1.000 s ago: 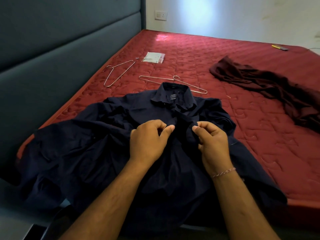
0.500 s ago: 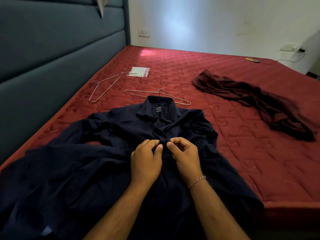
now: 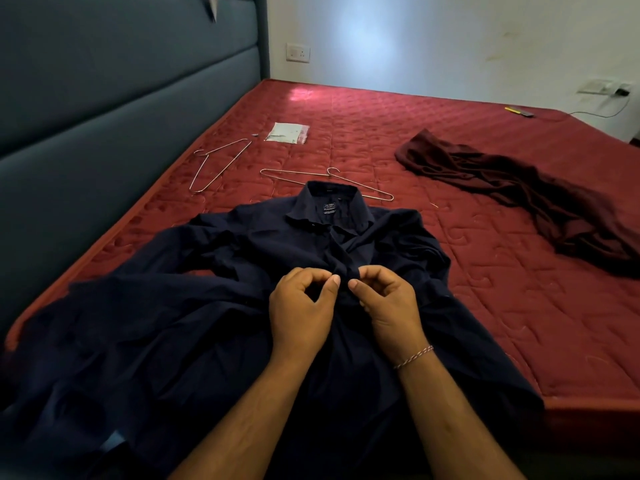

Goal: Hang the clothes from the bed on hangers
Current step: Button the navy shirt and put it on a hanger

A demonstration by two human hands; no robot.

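Two hands work at the front of the navy shirt spread on the bed: the left hand and right hand have drawn together since a second ago, fingers pinching the placket as if buttoning. Beyond lie two wire hangers, unused, and a maroon garment waiting.

A red quilted bed sits against a grey padded headboard. The white wall behind carries a socket and a soft light patch.
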